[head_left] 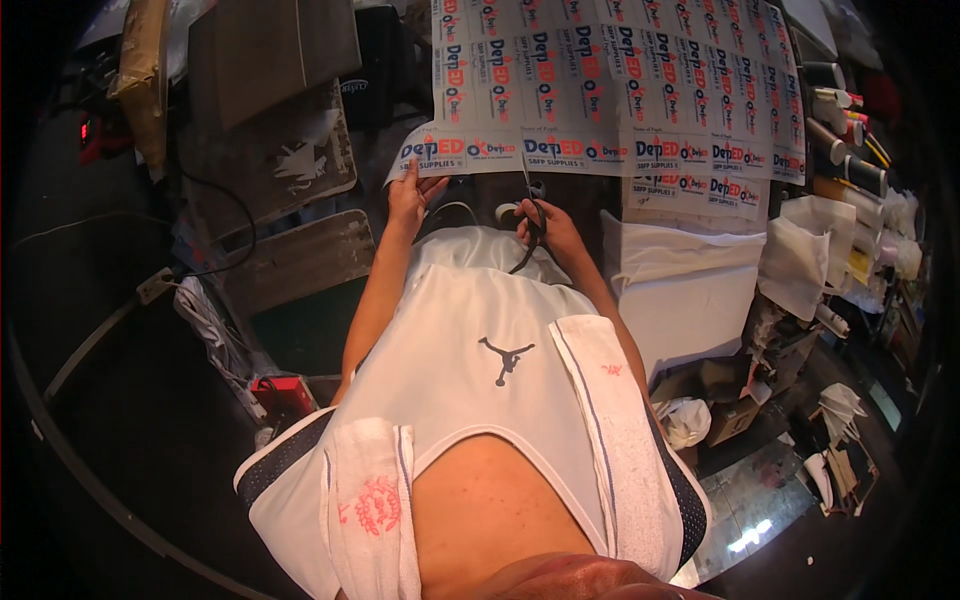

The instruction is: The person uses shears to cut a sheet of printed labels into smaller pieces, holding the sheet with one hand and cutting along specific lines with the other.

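Left hand (410, 198) fingers pinch printed sheet (610, 90); right hand (552, 228) grips scissors (530, 205).

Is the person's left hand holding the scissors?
No. The scissors are in the right hand, while the left hand grips the lower edge of the printed sheet.

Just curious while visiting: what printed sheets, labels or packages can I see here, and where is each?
Printed label sheet: spread ahead, pale, rows of red, blue and black labels; left hand holds its near edge, right hand holds scissors at that edge.
Cardboard box: lower right, small, brown.
Marker pens: right edge, a row.
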`<state>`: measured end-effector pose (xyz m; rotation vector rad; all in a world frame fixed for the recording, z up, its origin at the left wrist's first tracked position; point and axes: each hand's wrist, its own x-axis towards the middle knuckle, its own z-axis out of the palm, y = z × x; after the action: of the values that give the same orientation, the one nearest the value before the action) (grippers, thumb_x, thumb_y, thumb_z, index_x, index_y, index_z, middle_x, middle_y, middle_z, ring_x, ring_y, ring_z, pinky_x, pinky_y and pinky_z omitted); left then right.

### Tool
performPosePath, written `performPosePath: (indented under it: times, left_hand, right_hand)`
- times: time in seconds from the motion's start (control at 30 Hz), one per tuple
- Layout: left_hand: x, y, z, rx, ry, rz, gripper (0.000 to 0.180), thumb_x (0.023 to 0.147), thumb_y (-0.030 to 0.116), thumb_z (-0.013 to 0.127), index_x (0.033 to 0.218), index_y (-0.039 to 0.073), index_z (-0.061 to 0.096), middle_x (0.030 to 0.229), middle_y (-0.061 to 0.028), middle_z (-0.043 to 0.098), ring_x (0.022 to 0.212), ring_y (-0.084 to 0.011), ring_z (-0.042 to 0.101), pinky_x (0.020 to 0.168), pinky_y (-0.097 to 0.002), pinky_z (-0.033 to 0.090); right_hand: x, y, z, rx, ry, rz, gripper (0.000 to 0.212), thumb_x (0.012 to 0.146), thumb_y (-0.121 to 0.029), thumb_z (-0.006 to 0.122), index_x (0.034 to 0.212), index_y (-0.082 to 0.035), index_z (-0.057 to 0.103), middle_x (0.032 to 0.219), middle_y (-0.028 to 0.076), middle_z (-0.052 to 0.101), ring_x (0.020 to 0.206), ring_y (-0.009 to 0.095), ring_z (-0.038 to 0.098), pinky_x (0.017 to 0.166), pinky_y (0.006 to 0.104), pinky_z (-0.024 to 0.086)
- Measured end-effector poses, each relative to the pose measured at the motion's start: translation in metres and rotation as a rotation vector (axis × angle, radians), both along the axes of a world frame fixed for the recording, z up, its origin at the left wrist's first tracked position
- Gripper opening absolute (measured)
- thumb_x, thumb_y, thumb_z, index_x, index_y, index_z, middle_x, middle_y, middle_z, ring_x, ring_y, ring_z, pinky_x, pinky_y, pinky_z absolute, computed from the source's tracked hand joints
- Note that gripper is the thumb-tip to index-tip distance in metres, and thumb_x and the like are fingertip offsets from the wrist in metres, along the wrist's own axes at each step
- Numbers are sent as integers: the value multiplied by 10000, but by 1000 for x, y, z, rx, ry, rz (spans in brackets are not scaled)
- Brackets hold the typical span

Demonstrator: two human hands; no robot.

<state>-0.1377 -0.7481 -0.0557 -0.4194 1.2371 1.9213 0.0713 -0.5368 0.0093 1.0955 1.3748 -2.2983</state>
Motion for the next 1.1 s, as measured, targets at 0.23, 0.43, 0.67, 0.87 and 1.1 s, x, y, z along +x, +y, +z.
performPosePath:
  times: [0.23,0.43,0.67,0.87,1.1]
  left_hand:
    - [1,1,7,-11,-4,4,418,1055,331,521,1325,13,507,1227,-187,667,1094,-306,694,907,-416,615]
    - [-2,-2,5,3,-25,-5,422,1053,331,523,1323,8,507,1225,-190,666,1089,-305,695,904,-418,618]
    - [-6,-3,1,22,-11,-10,418,1051,332,526,1320,12,513,1229,-187,662,1087,-316,694,895,-415,623]
    - [-8,-4,3,7,-7,-11,415,1049,333,533,1323,22,512,1227,-179,666,1089,-303,695,900,-418,618]
    - [-9,-3,5,2,-1,-10,416,1051,336,530,1332,29,503,1218,-177,673,1084,-300,698,913,-423,611]
  right_hand:
    - [-1,-3,0,30,-3,16,504,953,-545,639,1032,-48,660,722,29,685,615,85,629,572,207,420]
    - [-19,4,2,10,-80,19,539,954,-582,608,1018,-49,660,731,54,694,624,105,652,570,222,418]
    - [-26,6,-4,44,-84,52,565,940,-609,607,1011,-51,661,738,63,700,629,112,658,582,228,416]
    - [-24,-2,3,105,-57,55,524,984,-584,554,991,-69,650,730,37,673,623,90,623,582,220,411]
    - [-20,-6,-7,94,-23,-2,557,936,-584,639,979,-30,667,696,52,677,604,108,635,582,228,431]
